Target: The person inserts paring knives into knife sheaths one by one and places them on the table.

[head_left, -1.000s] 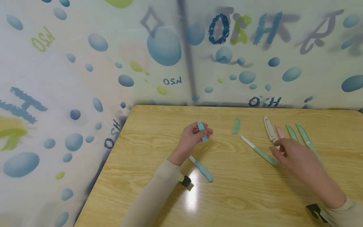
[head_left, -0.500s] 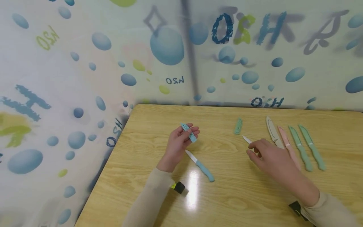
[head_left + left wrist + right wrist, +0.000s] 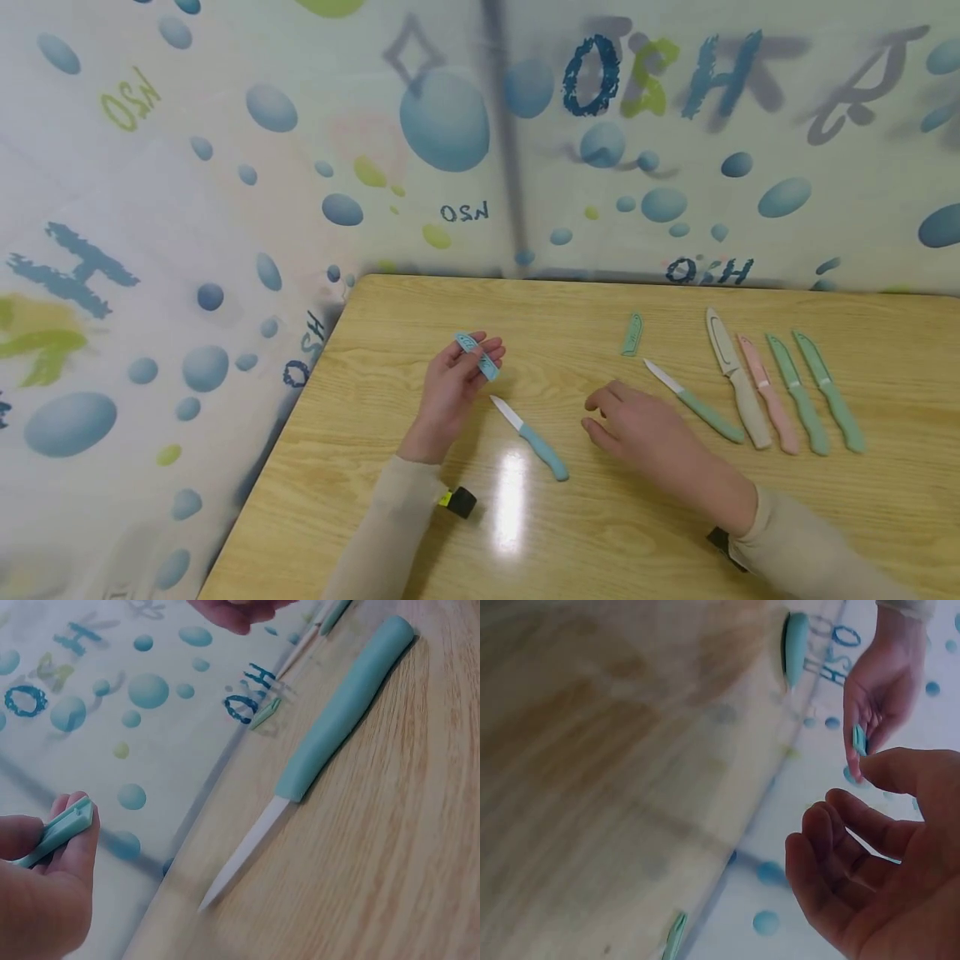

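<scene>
My left hand (image 3: 448, 388) holds a blue knife sheath (image 3: 477, 357) between thumb and fingers, above the table's left half. In the left wrist view the end of the sheath (image 3: 69, 826) points up from the fingers. To the right of that hand lies a knife with a blue handle (image 3: 545, 454) and a bare white blade, its tip toward the back left. My right hand (image 3: 651, 433) hovers with loosely curled fingers and nothing in them. It is between the blue knife and an unsheathed green-handled knife (image 3: 708, 414).
A green sheath (image 3: 632, 335) lies behind the unsheathed green knife. Toward the right, sheathed knives stand in a row: a beige one (image 3: 738, 383), a pink one (image 3: 769, 396) and two green ones (image 3: 801, 400). A patterned curtain (image 3: 442, 208) rises behind the wooden table (image 3: 600, 533).
My right hand has moved left, away from the row of knives and past the unsheathed green knife. My left hand has drifted left with the blue sheath, uncovering the blue knife's blade.
</scene>
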### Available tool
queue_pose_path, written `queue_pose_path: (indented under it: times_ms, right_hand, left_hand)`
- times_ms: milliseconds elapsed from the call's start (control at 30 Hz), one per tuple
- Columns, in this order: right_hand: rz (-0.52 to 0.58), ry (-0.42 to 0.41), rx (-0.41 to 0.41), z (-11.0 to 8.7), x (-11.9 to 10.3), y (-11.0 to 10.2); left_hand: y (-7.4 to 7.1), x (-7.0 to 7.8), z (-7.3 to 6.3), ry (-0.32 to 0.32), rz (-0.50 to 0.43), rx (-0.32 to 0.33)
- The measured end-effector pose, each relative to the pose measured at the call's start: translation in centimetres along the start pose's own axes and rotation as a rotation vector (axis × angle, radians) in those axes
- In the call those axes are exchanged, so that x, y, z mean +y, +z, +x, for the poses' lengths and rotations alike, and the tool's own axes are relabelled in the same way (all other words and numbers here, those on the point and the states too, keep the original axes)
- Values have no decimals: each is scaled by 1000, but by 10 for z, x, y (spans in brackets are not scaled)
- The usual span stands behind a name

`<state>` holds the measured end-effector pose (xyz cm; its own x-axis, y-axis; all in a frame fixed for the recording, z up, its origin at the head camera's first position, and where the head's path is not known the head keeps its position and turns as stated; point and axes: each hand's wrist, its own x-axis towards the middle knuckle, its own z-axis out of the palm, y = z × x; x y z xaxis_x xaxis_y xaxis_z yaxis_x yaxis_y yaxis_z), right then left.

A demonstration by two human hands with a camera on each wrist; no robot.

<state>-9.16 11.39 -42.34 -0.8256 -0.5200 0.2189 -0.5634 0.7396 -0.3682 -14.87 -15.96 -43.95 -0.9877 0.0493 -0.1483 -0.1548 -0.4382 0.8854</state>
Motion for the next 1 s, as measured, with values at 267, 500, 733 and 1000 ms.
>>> queue_pose_path:
  times_ms: [267, 500, 733, 1000]
  right_hand:
    - [-66, -114, -110, 10, -23, 24]
    - [-84, -129, -153, 17, -37, 33]
    - [-90, -132, -108, 26, -38, 41]
    - [-79, -103, -125, 33, -40, 52]
  left_hand:
    - [-6, 2, -2, 16, -26, 26]
    - [-8, 5, -2, 18, -54, 49]
    - [-10, 7, -3, 20, -65, 45]
    - [-11, 5, -2, 17, -62, 32]
